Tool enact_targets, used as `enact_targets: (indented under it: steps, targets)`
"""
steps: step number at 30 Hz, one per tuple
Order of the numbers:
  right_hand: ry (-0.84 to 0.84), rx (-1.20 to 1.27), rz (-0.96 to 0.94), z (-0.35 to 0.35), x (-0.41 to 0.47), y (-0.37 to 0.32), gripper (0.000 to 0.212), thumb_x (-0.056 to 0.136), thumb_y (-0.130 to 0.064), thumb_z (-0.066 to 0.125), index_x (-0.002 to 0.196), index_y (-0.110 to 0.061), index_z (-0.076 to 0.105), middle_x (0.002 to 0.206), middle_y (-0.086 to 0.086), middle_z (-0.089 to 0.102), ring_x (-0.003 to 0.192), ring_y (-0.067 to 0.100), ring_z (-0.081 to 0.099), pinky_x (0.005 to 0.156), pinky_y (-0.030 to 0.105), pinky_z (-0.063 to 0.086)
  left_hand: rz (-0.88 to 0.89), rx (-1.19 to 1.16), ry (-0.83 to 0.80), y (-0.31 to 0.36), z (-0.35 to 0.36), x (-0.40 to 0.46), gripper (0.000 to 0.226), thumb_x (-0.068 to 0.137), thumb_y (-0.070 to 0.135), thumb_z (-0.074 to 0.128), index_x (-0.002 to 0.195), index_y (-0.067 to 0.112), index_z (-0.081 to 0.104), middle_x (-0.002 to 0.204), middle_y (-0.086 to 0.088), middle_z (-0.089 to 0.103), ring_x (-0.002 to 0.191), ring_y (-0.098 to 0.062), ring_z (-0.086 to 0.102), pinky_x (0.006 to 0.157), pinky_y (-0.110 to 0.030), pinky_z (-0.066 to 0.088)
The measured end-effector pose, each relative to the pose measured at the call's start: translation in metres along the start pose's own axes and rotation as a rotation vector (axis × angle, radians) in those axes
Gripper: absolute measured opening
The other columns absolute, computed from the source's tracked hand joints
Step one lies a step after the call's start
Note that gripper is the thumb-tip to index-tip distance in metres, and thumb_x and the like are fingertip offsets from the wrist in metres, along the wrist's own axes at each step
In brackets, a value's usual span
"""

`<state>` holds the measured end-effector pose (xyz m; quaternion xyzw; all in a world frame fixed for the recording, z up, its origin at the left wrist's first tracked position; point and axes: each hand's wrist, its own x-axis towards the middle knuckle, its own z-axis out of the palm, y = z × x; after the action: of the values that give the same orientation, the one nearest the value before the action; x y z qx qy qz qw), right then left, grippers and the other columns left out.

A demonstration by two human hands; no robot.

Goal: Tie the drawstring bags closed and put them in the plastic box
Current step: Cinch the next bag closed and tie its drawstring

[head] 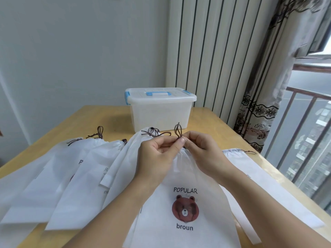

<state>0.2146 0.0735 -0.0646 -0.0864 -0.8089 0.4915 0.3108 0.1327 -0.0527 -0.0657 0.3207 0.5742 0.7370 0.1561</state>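
we see the left hand (157, 154) and the right hand (202, 153) meeting over the gathered mouth of the bear-print bag (184, 203), each pinching the brown drawstring (177, 130), whose loops stand up above the fingertips. the bag lies flat on the wooden table (211, 119) over other white bags (75, 172) (some already tied, it seems, though their knots are too small to be sure). we judge the bag light, thin and limp, the cord fine and a little slippery; hold it near the knot, then lift by the gathered neck. the plastic box (161, 108) stands beyond, lid on.
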Motion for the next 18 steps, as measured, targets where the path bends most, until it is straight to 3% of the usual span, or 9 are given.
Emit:
enact_targets:
  steps: [2, 5, 7, 12, 16, 18]
  targets:
    - [-0.009, 0.029, 0.011, 0.0, 0.001, 0.0, 0.035, 0.095, -0.041, 0.056, 0.085, -0.009, 0.065, 0.081, 0.022, 0.065, 0.076, 0.022, 0.054, 0.069, 0.047, 0.045, 0.006, -0.015, -0.014, 0.001, 0.0, -0.001, 0.016, 0.075, 0.009, 0.084, 0.087, 0.016, 0.075, 0.085, 0.0, 0.078, 0.081, -0.01, 0.074, 0.074, -0.015, 0.054]
    - [-0.051, 0.031, 0.013, -0.003, 0.0, 0.0, 0.034, 0.103, -0.024, 0.055, 0.088, 0.005, 0.062, 0.071, 0.011, 0.057, 0.066, 0.013, 0.05, 0.064, 0.027, 0.041, -0.027, -0.03, -0.012, 0.0, -0.004, 0.001, 0.013, 0.076, 0.008, 0.081, 0.079, 0.019, 0.077, 0.083, 0.001, 0.078, 0.081, -0.009, 0.074, 0.076, -0.016, 0.053]
    - [-0.058, -0.013, -0.002, -0.004, 0.0, 0.001, 0.03, 0.105, -0.016, 0.054, 0.088, 0.009, 0.061, 0.068, 0.006, 0.055, 0.06, 0.011, 0.046, 0.06, 0.022, 0.037, -0.028, -0.022, -0.015, -0.002, -0.007, 0.004, 0.009, 0.079, 0.008, 0.079, 0.079, 0.017, 0.078, 0.084, -0.001, 0.078, 0.082, -0.011, 0.074, 0.08, -0.022, 0.054]
    - [0.002, -0.281, -0.095, -0.004, -0.002, -0.001, 0.021, 0.101, -0.014, 0.06, 0.085, -0.001, 0.065, 0.058, -0.01, 0.052, 0.052, 0.005, 0.042, 0.053, 0.015, 0.031, 0.017, 0.076, 0.042, -0.008, -0.005, 0.005, 0.015, 0.086, 0.01, 0.074, 0.079, 0.022, 0.078, 0.082, 0.004, 0.078, 0.08, -0.008, 0.072, 0.085, -0.027, 0.055]
    - [0.102, -0.553, -0.24, -0.002, -0.001, -0.004, 0.016, 0.098, -0.012, 0.064, 0.084, -0.006, 0.066, 0.064, -0.017, 0.052, 0.065, -0.003, 0.052, 0.06, 0.011, 0.036, -0.054, 0.026, 0.036, -0.011, -0.002, 0.006, 0.012, 0.091, 0.01, 0.069, 0.083, 0.017, 0.075, 0.083, 0.0, 0.078, 0.082, -0.012, 0.071, 0.085, -0.028, 0.054]
    - [0.127, -0.603, -0.293, -0.001, 0.001, -0.001, 0.015, 0.097, -0.01, 0.064, 0.083, -0.006, 0.065, 0.068, -0.015, 0.051, 0.07, -0.006, 0.052, 0.063, 0.008, 0.036, -0.098, -0.036, 0.03, -0.01, -0.001, 0.007, 0.008, 0.091, 0.01, 0.068, 0.087, 0.013, 0.074, 0.085, -0.003, 0.077, 0.08, -0.011, 0.07, 0.079, -0.022, 0.054]
